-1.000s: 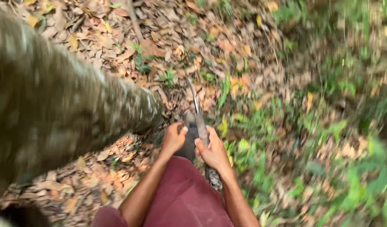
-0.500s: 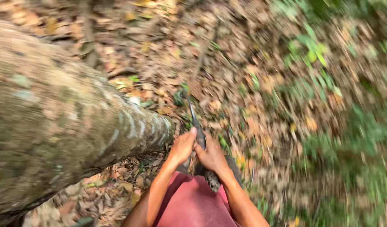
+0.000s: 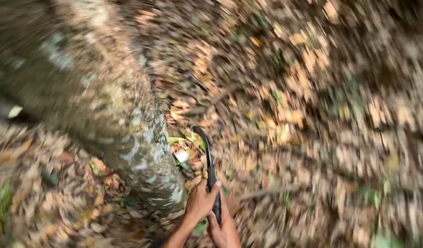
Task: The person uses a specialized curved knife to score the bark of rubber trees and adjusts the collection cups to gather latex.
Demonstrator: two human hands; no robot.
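Below the head camera, at the bottom middle of the view, the left hand (image 3: 200,202) and the right hand (image 3: 224,229) come together on one long dark tool (image 3: 210,170). Both forearms enter from the lower edge and rise a little toward the centre, the left one more from the left side. The left hand is higher, its fingers curled around the shaft of the tool, so its grip is closed on it. The right hand is just under it and slightly to the right, also wrapped around the lower end of the tool, and its grip is closed as well. The two hands are touching or nearly touching each other; I cannot tell which, because of blur.

The tool points up and away from the person. Its upper end is bent like a hook and lies just beside the base of a thick tree trunk (image 3: 106,105). The trunk has grey and pale patches on the bark and runs from the upper left down to the hands. Dry brown leaves (image 3: 312,115) cover the ground all around, with a few small green plants (image 3: 2,202). Much of the view is blurred.
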